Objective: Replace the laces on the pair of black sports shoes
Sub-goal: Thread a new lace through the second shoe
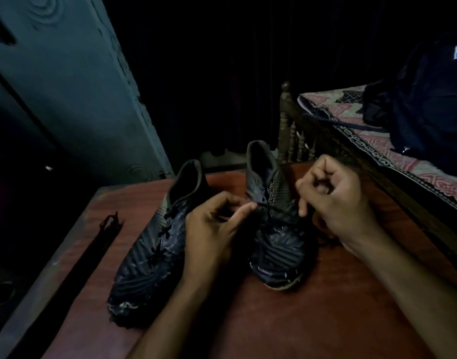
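Head view shows, at the far left, a grey-blue cupboard door with carved swirls (66,86), and below it the reddish-brown wooden table (287,320) that carries everything. On the left part of this table lies a loose bundle of black laces (74,265), stretched along the table edge, well apart from the shoes.

Next comes the left black sports shoe with a ribbed, shiny upper (149,247). Its long axis runs from near-left to far-right: the toe points toward the person and the open heel points away. Black lacing crosses its middle. The left hand (211,229) is just beside it, and its thumb and forefinger pinch one end of a thin black lace (276,209).

This lace runs tight across the throat of the right black sports shoe with the same ribbed upper (276,229), which stands nearly parallel to the first, toe toward the person. The right hand (336,198) is curled, and its fingers pinch the other end of the lace; it hides the right side of that shoe.

At the far right stands a dark wooden bed frame with turned posts (289,130), touching or very near the table. A pink patterned bedsheet (364,141) covers it, and a dark blue bag (429,104) lies on the sheet. The room behind is very dark.
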Available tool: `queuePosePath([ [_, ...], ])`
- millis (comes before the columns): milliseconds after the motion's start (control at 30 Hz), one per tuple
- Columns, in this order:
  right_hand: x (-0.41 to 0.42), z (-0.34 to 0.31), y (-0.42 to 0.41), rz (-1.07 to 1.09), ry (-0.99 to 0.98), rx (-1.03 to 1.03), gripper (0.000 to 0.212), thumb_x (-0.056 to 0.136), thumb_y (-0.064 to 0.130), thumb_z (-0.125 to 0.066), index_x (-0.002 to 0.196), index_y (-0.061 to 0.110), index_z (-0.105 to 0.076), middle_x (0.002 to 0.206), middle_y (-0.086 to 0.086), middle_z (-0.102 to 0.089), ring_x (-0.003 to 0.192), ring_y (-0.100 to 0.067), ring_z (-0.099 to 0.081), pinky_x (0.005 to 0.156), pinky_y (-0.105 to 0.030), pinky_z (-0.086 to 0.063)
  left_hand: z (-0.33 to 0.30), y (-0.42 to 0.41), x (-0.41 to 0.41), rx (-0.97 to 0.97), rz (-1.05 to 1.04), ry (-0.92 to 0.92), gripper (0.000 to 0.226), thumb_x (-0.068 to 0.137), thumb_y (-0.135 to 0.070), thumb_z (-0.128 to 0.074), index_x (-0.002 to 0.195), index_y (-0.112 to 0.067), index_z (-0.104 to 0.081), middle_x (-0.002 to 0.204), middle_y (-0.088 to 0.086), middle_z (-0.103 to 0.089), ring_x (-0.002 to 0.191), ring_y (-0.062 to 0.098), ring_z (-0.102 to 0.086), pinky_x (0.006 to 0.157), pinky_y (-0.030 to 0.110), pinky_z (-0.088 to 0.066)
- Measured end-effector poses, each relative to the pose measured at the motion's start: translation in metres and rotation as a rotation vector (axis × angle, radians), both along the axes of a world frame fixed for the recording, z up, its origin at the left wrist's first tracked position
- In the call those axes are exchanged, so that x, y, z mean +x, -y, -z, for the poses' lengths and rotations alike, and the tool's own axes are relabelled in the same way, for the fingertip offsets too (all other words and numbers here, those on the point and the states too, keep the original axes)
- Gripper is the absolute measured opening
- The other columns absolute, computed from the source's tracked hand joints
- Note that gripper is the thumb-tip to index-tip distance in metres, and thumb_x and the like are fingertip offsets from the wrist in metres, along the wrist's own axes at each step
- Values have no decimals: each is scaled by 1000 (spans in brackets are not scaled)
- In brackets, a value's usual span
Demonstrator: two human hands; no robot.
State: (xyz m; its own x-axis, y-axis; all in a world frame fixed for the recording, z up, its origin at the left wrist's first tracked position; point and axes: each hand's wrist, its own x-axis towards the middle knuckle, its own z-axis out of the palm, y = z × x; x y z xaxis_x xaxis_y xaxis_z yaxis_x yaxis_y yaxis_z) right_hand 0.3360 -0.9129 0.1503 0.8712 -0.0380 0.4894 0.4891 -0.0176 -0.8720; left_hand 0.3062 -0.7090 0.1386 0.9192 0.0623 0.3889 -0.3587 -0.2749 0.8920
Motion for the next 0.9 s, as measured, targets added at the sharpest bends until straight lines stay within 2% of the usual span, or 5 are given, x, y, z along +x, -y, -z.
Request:
queuePosePath([
  [200, -9, 1, -8, -5, 18, -559, 27, 82, 23, -82, 102, 38, -70, 67, 5, -59, 55, -6, -49, 54, -24, -39, -2, 6, -1, 184, 114, 115, 17, 97, -14, -70, 109, -23, -79, 100, -21, -76, 90, -4, -71, 77, 12, -51],
  [367, -8, -2, -6, 8, 33, -521, 19, 88, 11, -75, 102, 23, -78, 89, 14, -68, 81, -9, -66, 70, -12, -46, -2, 3, -2, 150, 30, 132, 3, 90, -24, -79, 92, -23, -76, 84, -16, -74, 77, 1, -71, 64, 18, -55],
  [600, -1, 4, -1, 133, -81, -482, 17, 89, 15, -75, 92, 31, -77, 91, 12, -70, 84, -10, -64, 73, -22, -50, 6, -3, 11, 390, 88, 107, 84, 96, 3, -54, 160, -41, -24, 166, -21, -24, 148, -4, -31, 118, 31, -38],
  [800, -2, 6, -1, 181, -125, -507, 14, 80, 24, -83, 78, 32, -72, 76, 14, -71, 70, -4, -65, 63, -20, -49, 4, -1, 9, 567, 238, 109, 89, 96, -4, -54, 161, -46, -9, 168, -28, -5, 150, -13, -14, 118, 12, -21],
  [900, -2, 6, 0, 144, -130, -487, 14, 81, 21, -81, 78, 27, -70, 75, 17, -71, 70, 0, -66, 64, -20, -50, 4, -3, 10, 595, 230, 74, 85, 98, -14, -54, 160, -51, -8, 160, -28, -16, 130, -6, -43, 105, 24, -44],
])
